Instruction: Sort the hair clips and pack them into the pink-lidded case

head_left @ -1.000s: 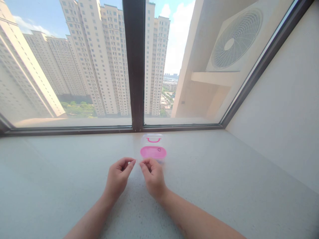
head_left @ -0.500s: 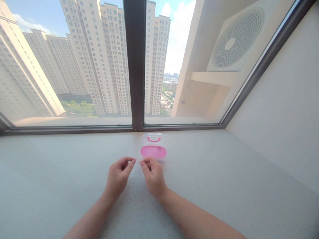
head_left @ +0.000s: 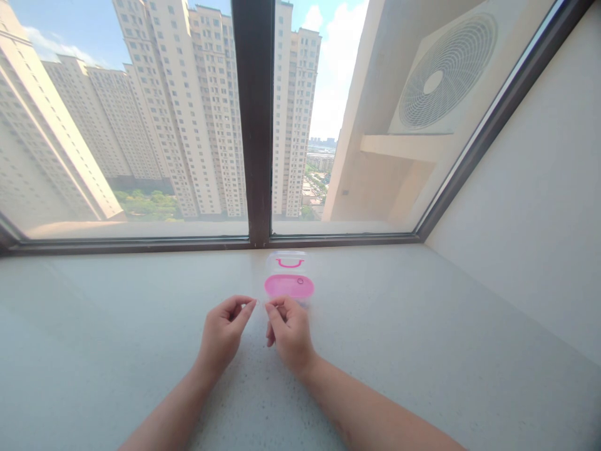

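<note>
My left hand (head_left: 225, 329) is closed in a pinch, thumb against forefinger, over the pale speckled sill. A tiny pale bit shows at its fingertips, too small to name. Facing it across a narrow gap, my right hand (head_left: 291, 335) pinches too, with its lower fingers curled beneath. What it holds, if anything, cannot be made out. Just beyond the right hand is a pink oval tray (head_left: 282, 286) with a small dark ring (head_left: 300, 281) on it. Behind the tray stands a clear plastic lid (head_left: 305, 266) with a pink handle (head_left: 290, 264). The right hand hides the tray's near side.
The speckled windowsill (head_left: 117, 326) stretches to both sides of my hands. At its far edge runs a dark window frame (head_left: 260, 238) with a thick upright bar. A white wall (head_left: 530, 207) bounds the right side. Tall buildings and an air-conditioner unit are outside the glass.
My right fingertips have drawn slightly to the right, widening the gap between the hands. The right hand's lower fingers now show below its thumb. My left hand has stayed put.
</note>
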The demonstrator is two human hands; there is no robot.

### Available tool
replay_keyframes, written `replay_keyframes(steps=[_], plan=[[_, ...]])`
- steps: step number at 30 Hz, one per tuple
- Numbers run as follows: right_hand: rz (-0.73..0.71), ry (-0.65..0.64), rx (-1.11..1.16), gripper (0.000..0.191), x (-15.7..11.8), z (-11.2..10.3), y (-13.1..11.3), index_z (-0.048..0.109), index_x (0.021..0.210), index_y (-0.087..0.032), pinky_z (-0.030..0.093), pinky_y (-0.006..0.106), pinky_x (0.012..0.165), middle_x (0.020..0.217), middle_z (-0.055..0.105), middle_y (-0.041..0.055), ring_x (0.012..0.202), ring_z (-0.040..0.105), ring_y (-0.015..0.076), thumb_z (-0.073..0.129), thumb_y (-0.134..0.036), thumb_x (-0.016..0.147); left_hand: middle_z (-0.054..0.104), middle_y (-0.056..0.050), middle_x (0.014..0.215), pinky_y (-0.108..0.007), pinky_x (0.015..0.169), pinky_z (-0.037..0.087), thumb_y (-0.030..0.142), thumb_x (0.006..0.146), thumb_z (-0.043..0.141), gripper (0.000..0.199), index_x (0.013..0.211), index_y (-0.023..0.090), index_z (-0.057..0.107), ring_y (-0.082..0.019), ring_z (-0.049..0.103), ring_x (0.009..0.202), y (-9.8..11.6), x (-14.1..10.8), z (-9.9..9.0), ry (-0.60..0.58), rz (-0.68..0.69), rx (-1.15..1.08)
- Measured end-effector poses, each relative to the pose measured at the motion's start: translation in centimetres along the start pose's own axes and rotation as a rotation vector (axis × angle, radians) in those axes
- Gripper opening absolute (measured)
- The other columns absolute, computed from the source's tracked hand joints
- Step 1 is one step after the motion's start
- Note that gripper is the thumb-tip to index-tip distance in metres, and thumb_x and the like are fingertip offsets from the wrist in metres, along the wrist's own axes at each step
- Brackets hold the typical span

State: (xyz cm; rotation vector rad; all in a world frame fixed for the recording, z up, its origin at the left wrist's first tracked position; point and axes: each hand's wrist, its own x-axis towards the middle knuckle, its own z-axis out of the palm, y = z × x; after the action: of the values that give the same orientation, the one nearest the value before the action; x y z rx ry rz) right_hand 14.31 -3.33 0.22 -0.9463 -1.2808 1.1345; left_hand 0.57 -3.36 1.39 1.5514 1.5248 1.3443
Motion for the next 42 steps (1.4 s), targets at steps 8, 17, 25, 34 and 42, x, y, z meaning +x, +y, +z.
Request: replay_keyframes(steps=[8,17,25,34,42], plan=[[0.091,-0.047,0.011,0.027,-0.24,-0.04,-0.57,0.053,0.086,-0.016,0.027,0.014,0.024,0.035,0.044,-0.0086,0.024,0.042,0.0088,0.05,-0.043,0.085,0.032,0.007,0.051,-0.021,0.047,0.025,0.045,0.077,0.059,0.032,0.078,0.014,0.065,-0.009,0.03,0.05,0.02,-0.03,-0.01,0.001,-0.003,-0.004],[0.074,0.005,-0.071,0.025,-0.16,-0.14,-0.64,0.056,0.081,-0.016,0.025,0.013,0.027,0.04,0.043,-0.0081,0.026,0.039,0.0051,0.052,-0.04,0.085,0.032,0.007,0.052,-0.022,0.047,0.024,0.046,0.078,0.059,0.033,0.079,0.014,0.065,-0.009,0.029,0.051,-0.11,-0.06,0.01,-0.002,-0.003,-0.016],[0.091,0.039,-0.068,0.025,-0.06,-0.17,-0.55,0.055,0.082,-0.016,0.024,0.014,0.027,0.039,0.042,-0.0087,0.026,0.037,0.0054,0.051,-0.041,0.084,0.031,0.007,0.051,-0.022,0.047,0.024,0.046,0.077,0.059,0.032,0.078,0.014,0.065,-0.01,0.029,0.05,0.08,0.05,0.1,-0.003,-0.01,-0.007],[0.108,0.028,-0.047,0.027,-0.25,-0.12,-1.02,0.055,0.083,-0.016,0.025,0.014,0.026,0.039,0.042,-0.0088,0.025,0.036,0.0062,0.051,-0.042,0.083,0.032,0.007,0.051,-0.021,0.047,0.025,0.046,0.077,0.058,0.033,0.078,0.014,0.065,-0.01,0.029,0.05,0.22,0.01,0.01,-0.011,-0.016,0.005],[0.105,0.029,-0.027,0.028,-0.22,0.0,-0.73,0.054,0.083,-0.015,0.023,0.014,0.026,0.039,0.042,-0.0083,0.026,0.038,0.0065,0.052,-0.044,0.083,0.034,0.006,0.051,-0.021,0.046,0.025,0.045,0.076,0.06,0.032,0.078,0.014,0.067,-0.01,0.031,0.05,0.08,0.05,-0.03,-0.002,-0.017,0.008]])
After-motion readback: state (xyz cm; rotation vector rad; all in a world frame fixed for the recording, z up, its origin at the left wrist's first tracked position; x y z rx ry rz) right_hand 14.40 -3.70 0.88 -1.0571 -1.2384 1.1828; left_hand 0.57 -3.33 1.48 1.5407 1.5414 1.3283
